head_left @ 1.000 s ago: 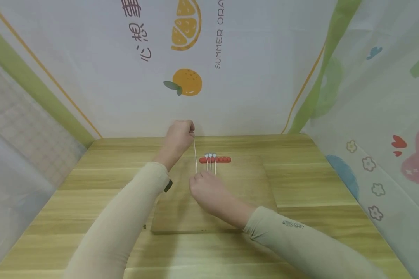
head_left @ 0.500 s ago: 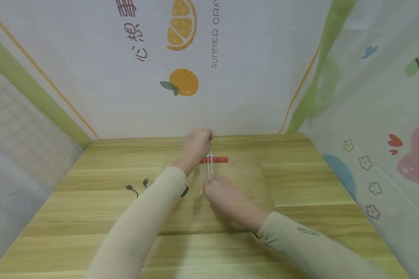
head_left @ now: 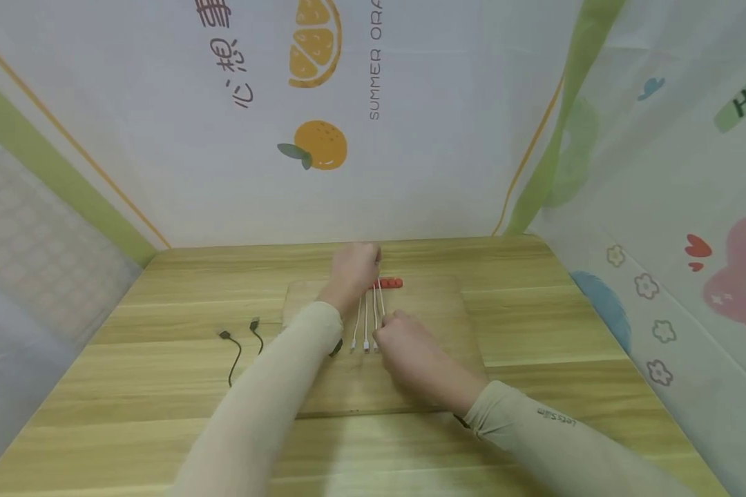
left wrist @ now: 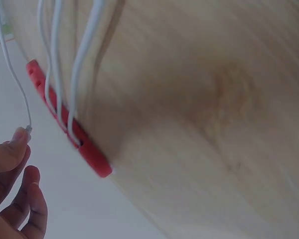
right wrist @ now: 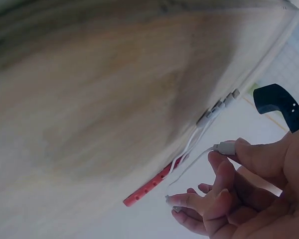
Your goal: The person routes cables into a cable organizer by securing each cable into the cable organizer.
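Observation:
A fourth white charging cable [head_left: 382, 298] runs between my two hands, to the right of three similar cables. The left hand [head_left: 354, 269] pinches its small end plug [left wrist: 29, 132] beyond the red cable holder [left wrist: 92, 158]. In the right wrist view my right hand [right wrist: 259, 191] holds the larger white plug [right wrist: 225, 148] between thumb and fingers. Three white cables [left wrist: 57, 64] sit in slots of the red holder, and their plugs [head_left: 366, 347] lie side by side on the wooden board. From the head, the left hand hides the holder's left part.
The wooden board [head_left: 435, 324] lies on a wood-grain table [head_left: 522, 317]. Two black cables [head_left: 236, 359] lie left of it, partly behind the left arm. A printed white curtain [head_left: 435, 166] hangs behind the table.
The left hand has moved right and closer to the board, bringing the cable's end over the holder. The right hand has shifted right and nearer, uncovering the three cables' plugs. The black cables became visible.

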Demonstrator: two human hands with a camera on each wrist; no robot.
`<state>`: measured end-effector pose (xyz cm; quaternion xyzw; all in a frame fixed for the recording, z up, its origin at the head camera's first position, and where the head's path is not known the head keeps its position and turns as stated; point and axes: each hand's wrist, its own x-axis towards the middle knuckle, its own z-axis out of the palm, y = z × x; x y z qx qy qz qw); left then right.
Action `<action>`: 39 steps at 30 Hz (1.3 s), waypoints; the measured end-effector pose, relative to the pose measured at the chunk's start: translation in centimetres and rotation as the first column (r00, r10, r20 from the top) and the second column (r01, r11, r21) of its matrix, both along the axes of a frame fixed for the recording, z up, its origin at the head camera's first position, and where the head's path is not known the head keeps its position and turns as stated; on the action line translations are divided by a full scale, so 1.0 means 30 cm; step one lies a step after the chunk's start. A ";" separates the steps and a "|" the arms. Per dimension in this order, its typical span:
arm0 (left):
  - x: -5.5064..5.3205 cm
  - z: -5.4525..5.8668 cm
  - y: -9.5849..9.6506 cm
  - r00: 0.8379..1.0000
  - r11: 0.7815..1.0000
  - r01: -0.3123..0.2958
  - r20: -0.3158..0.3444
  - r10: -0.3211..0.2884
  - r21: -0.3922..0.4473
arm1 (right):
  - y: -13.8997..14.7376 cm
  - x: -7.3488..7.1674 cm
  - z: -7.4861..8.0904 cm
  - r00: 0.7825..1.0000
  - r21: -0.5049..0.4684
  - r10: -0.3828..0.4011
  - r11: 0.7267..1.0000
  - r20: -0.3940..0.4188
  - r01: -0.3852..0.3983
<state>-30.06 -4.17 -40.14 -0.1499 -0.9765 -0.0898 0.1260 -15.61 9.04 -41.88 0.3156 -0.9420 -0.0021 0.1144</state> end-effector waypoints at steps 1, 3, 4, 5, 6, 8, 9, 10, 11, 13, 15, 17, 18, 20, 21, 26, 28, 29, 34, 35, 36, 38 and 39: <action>-0.003 -0.007 0.002 1.000 1.000 -0.005 0.018 0.005 -0.005 | 0.000 0.001 -0.003 1.000 0.007 0.002 1.000 0.002 -0.002; -0.007 -0.020 0.007 0.999 1.000 -0.014 0.049 0.015 -0.020 | 0.001 0.002 -0.010 1.000 0.018 0.009 1.000 0.004 -0.009; -0.009 -0.026 0.011 0.998 0.999 -0.020 0.065 0.022 -0.030 | 0.000 0.003 -0.014 1.000 0.025 0.006 1.000 0.012 -0.006; -0.010 -0.032 0.015 0.996 0.999 -0.023 0.080 0.026 -0.039 | 0.000 0.003 -0.018 1.000 0.030 0.007 1.000 0.014 -0.007; -0.011 -0.036 0.018 0.995 0.998 -0.025 0.091 0.029 -0.050 | 0.000 0.003 -0.023 1.000 0.036 0.008 0.999 0.016 -0.008; -0.012 -0.042 0.024 0.994 0.998 -0.029 0.105 0.035 -0.059 | 0.000 0.002 -0.028 1.000 0.040 0.015 0.999 0.009 -0.015; -0.013 -0.044 0.026 0.994 0.998 -0.030 0.107 0.036 -0.063 | 0.000 0.001 -0.031 1.000 0.042 0.021 0.999 0.005 -0.021; -0.013 -0.046 0.027 0.993 0.997 -0.029 0.109 0.036 -0.066 | 0.000 0.001 -0.033 1.000 0.046 0.027 0.999 0.003 -0.027; -0.013 -0.046 0.028 0.993 0.997 -0.026 0.110 0.034 -0.067 | 0.001 0.000 -0.035 0.999 0.050 0.034 0.998 0.003 -0.034; -0.011 -0.047 0.029 0.994 0.997 -0.028 0.104 0.035 -0.071 | 0.002 -0.002 -0.037 0.999 0.056 0.043 0.997 0.010 -0.043; -0.010 -0.049 0.029 0.995 0.997 -0.027 0.097 0.035 -0.074 | 0.003 -0.004 -0.038 0.999 0.062 0.049 0.997 0.019 -0.050; -0.011 -0.050 0.030 0.995 0.997 -0.029 0.093 0.036 -0.074 | 0.005 -0.006 -0.038 0.998 0.065 0.050 0.997 0.030 -0.051; -0.012 -0.051 0.031 0.995 0.997 -0.029 0.093 0.036 -0.074 | 0.005 -0.006 -0.038 0.998 0.064 0.051 0.997 0.030 -0.053; -0.015 -0.051 0.033 0.995 0.997 -0.031 0.093 0.038 -0.071 | 0.007 -0.007 -0.037 0.998 0.061 0.062 0.996 0.027 -0.063; -0.017 -0.050 0.035 0.995 0.997 -0.033 0.094 0.040 -0.071 | 0.008 -0.008 -0.036 0.997 0.059 0.069 0.996 0.025 -0.070; -0.024 -0.040 0.042 0.993 0.996 -0.037 0.107 0.046 -0.078 | 0.009 -0.009 -0.028 0.995 0.063 0.102 0.993 0.022 -0.103; -0.027 -0.033 0.044 0.992 0.996 -0.036 0.117 0.045 -0.078 | 0.008 -0.011 -0.025 0.994 0.061 0.102 0.993 0.032 -0.104; -0.029 -0.030 0.045 0.991 0.996 -0.036 0.124 0.046 -0.081 | 0.008 -0.012 -0.024 0.994 0.059 0.100 0.993 0.040 -0.102; -0.039 -0.026 0.050 0.992 0.995 -0.036 0.120 0.047 -0.095 | 0.008 -0.020 -0.022 0.993 0.032 0.093 0.995 0.073 -0.095; -0.042 -0.026 0.051 0.991 0.995 -0.038 0.123 0.050 -0.097 | 0.009 -0.020 -0.022 0.993 0.032 0.095 0.995 0.074 -0.097; -0.045 -0.027 0.052 0.990 0.994 -0.039 0.128 0.052 -0.100 | 0.009 -0.021 -0.023 0.993 0.036 0.099 0.994 0.071 -0.101; -0.050 -0.027 0.055 0.988 0.994 -0.044 0.145 0.059 -0.101 | 0.011 -0.021 -0.025 0.993 0.044 0.105 0.993 0.062 -0.108; -0.053 -0.027 0.056 0.986 0.994 -0.048 0.156 0.063 -0.102 | 0.011 -0.020 -0.025 0.992 0.046 0.108 0.993 0.060 -0.111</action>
